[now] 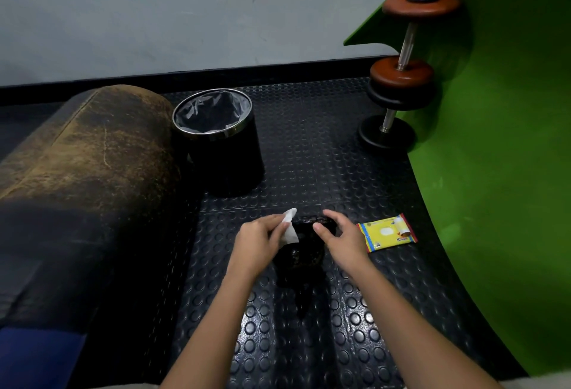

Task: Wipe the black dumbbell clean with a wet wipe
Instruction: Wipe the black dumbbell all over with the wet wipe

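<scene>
A small black dumbbell (304, 251) stands on end on the studded black floor mat (309, 342), between my two hands. My left hand (258, 245) pinches a white wet wipe (289, 229) and holds it against the dumbbell's upper left side. My right hand (338, 235) grips the dumbbell's top end from the right, thumb and fingers closed around it. The dumbbell's lower part is dark and hard to make out against the mat.
A yellow wet-wipe pack (387, 232) lies just right of my right hand. A black bin (221, 141) with a liner stands behind. A worn brown bolster (83, 153) runs along the left. Two bigger dumbbells (401, 73) stand by a curled green mat (494, 157) at right.
</scene>
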A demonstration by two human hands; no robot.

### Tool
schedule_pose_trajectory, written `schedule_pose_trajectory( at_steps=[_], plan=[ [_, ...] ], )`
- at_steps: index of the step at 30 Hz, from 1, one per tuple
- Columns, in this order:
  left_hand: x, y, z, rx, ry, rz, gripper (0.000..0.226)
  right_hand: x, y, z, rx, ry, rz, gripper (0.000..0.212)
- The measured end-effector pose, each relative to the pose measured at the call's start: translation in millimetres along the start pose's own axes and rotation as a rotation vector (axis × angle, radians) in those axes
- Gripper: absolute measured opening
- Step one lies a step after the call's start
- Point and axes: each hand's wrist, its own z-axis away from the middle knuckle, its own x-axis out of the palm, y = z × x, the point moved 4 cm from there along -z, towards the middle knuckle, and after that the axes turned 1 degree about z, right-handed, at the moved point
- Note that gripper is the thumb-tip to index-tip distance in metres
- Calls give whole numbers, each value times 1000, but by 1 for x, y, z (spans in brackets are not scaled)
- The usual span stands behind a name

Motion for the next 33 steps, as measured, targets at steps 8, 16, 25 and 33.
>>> schedule_pose_trajectory(
  at_steps=[8, 16, 25, 33],
  plan=[
    [-3, -16, 0, -148, 2, 35, 30, -1, 2, -1, -2, -1, 19, 42],
    [3, 18, -8, -41, -107, -57, 28, 0, 4, -2, -12, 6, 13, 43],
    [-12, -23, -8, -238, -69, -12, 35, -1, 3, -1, -6, -14, 33, 43],
    [-1, 5, -17, -148, -126, -24, 27, 0, 8, -2, -25, -47, -48, 41]
  ],
)
